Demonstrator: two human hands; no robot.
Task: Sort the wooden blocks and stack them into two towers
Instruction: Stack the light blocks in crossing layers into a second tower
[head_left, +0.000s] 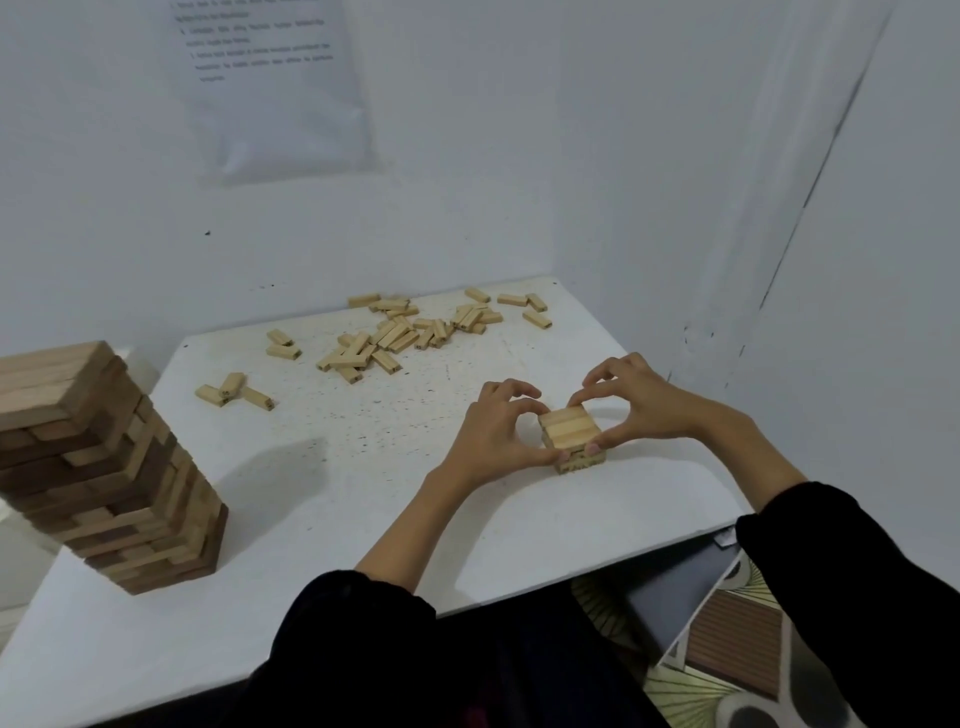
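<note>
We see both arms reaching forward over the white table (519, 540), black sleeves (363, 623) pulled back to mid-forearm. The left hand (496, 434) and right hand (641, 402) meet around a small stack (571, 434) of pale blocks on the right part of the table. Each hand is arched, with thumb and forefinger curved toward each other and pressed against the stack's sides: forefingers at its far top edge, thumbs at its near edge. The other fingers stay curled and lifted above it.

We count three blocks side by side in the stack's top layer. There are layers beneath it, but we cannot count them surely.

One tall tower (109, 467) of darker and mixed wood stands at the table's left edge, many layers high.

The loose blocks (400, 335) lie scattered toward the back wall, well apart from the hands. Three lie in a group at front left and two just behind them. The central heap is too jumbled to count, and a few singles lie at the far right.

One printed sheet of paper (280, 88) hangs on the wall.
</note>
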